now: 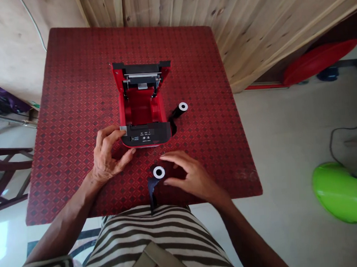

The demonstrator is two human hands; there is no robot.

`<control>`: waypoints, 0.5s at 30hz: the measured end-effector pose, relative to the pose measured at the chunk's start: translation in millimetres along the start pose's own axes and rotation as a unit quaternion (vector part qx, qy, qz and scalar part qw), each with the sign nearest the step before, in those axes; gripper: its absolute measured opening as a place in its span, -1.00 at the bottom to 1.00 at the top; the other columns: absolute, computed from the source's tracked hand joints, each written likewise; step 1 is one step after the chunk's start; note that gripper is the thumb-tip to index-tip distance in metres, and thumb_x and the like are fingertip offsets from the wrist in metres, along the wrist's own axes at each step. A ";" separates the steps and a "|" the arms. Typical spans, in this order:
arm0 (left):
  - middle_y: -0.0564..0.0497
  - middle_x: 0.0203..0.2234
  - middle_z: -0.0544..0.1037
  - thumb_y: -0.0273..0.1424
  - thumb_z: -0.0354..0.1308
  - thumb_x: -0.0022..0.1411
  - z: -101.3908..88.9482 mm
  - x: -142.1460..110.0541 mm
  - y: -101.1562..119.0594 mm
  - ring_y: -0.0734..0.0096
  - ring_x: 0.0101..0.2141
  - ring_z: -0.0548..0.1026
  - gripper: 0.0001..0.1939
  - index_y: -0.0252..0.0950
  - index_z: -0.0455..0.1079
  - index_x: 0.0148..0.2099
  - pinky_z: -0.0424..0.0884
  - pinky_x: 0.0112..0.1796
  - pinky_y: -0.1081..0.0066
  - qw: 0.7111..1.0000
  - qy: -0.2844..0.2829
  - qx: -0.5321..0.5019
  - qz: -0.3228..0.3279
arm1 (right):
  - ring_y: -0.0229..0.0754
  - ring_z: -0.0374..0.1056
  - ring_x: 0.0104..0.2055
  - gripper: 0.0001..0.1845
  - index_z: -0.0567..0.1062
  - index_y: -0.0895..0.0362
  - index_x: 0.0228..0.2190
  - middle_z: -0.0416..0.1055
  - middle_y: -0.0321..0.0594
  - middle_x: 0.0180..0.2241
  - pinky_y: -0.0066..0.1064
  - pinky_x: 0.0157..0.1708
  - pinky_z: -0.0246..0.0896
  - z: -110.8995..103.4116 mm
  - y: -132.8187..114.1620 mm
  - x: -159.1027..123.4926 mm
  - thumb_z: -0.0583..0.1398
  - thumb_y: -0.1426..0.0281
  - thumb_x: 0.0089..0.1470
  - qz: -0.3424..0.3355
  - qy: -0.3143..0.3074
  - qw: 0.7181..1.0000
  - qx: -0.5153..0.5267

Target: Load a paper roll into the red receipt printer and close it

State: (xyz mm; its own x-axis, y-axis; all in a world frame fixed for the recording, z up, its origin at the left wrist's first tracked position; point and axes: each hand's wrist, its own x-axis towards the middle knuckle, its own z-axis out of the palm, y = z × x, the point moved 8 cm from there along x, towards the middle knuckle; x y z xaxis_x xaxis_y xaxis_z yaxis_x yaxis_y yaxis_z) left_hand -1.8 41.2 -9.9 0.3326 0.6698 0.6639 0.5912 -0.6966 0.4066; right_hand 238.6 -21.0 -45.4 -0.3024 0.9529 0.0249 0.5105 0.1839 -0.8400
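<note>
A red and black label printer (145, 135) stands on the table with its lid (142, 75) raised and its red inner bay (139, 107) exposed. My left hand (108, 155) grips the near left corner of the printer, fingers on the black panel and thumb low at its front. Close to me, a black roll with a white end ring (158, 172) has a loose dark strip (152, 190) trailing toward the table edge. My right hand (192, 172) is beside this roll, thumb and fingers spread, holding nothing. Right of the printer lies a second black roll (179, 110) with a white end.
The table (73, 75) has a red patterned cover and meets a wooden plank wall (172, 8) at the back. A dark wooden chair (9, 170) is at the left. On the floor at right are a bright green plastic object (343, 192) and a cable (331, 141).
</note>
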 end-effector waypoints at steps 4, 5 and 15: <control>-0.13 0.03 0.55 -0.19 0.39 0.35 0.6 0.0 0.8 0.17 0.04 0.58 -0.40 -0.18 0.29 0.32 0.61 0.02 0.18 1.000 0.000 0.003 0.001 | 0.00 0.62 -0.01 -0.72 0.63 -0.02 -0.06 0.70 -0.14 -0.08 -0.05 0.08 0.56 21.8 -10.8 -1.1 0.35 0.49 0.20 -0.055 0.052 0.997 0.013; -0.14 0.03 0.55 -0.20 0.39 0.35 0.5 -0.1 1.2 0.17 0.04 0.57 -0.40 -0.20 0.29 0.33 0.61 0.03 0.18 1.000 0.001 -0.001 0.004 | -0.02 0.62 -0.03 -0.71 0.62 -0.01 -0.07 0.70 -0.15 -0.09 -0.07 0.07 0.56 19.9 -15.2 -0.6 0.33 0.51 0.20 -0.056 0.050 0.997 0.022; -0.17 0.04 0.54 -0.25 0.37 0.37 0.8 -3.1 0.3 0.18 0.08 0.56 -0.42 -0.23 0.30 0.33 0.62 0.08 0.20 1.000 0.001 -0.025 0.002 | 0.02 0.53 0.02 -0.72 0.52 0.08 0.02 0.59 -0.09 -0.04 -0.08 0.07 0.49 -62.6 -99.5 74.4 0.26 0.43 0.28 -0.196 0.048 0.969 -0.142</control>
State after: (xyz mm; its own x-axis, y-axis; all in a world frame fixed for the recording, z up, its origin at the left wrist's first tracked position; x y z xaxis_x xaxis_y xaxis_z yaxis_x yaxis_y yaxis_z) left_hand -2.0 39.2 -12.3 0.3342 0.6659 0.6670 0.5522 -0.7118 0.4340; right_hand 215.7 46.8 74.0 -0.4485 0.8117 0.3742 0.5764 0.5827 -0.5730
